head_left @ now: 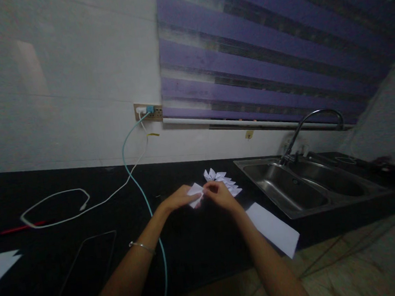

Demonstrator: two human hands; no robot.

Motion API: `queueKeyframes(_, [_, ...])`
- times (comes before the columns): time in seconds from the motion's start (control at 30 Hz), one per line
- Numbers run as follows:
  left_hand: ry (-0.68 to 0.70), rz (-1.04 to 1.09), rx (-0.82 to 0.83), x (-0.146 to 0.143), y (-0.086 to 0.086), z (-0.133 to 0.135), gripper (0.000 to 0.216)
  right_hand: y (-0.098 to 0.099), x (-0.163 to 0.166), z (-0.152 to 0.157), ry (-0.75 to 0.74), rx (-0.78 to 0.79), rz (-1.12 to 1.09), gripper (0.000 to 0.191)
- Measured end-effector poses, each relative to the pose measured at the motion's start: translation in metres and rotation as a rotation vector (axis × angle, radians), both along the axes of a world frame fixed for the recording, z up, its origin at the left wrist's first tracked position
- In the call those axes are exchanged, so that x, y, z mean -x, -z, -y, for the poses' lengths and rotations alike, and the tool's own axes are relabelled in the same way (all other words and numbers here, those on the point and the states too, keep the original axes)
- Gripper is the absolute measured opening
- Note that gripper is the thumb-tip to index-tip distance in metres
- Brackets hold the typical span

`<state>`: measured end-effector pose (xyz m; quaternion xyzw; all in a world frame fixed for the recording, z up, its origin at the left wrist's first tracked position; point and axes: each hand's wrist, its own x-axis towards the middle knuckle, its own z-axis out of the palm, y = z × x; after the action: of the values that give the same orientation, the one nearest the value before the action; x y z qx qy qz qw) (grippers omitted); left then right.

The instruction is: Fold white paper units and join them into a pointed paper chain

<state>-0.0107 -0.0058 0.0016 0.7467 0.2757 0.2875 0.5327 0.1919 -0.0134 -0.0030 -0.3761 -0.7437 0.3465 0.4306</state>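
A small folded piece of white paper (195, 190) is held between my two hands above the black counter. My left hand (179, 198) grips it from the left, thumb lying across its face. At its right edge, the fingertips of my right hand (219, 193) pinch the paper, thumb and forefinger together. Just behind my right hand lies a cluster of several pointed folded paper pieces (226, 180), partly hidden by that hand. A flat white paper sheet (275, 229) rests beside my right forearm, near the counter's front edge.
A steel double sink (289, 187) with a curved tap (315, 113) is set in at the right. A teal cable (142, 191) and a white cable (114, 193) run from the wall socket (158, 113). Further left lie a red pen (18, 228) and white paper (0, 267).
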Motion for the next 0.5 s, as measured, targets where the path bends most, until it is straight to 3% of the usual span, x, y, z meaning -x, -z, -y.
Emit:
queueKeyframes(0.27, [0.034, -0.032, -0.096, 0.002, 0.003, -0.002, 0.042, 0.005, 0.0, 0.002, -0.008, 0.056, 0.088, 0.024])
queueKeyframes(0.5, [0.057, -0.036, -0.062, 0.001, -0.006, 0.004, 0.05, 0.0, -0.001, 0.001, 0.011, -0.042, 0.068, 0.029])
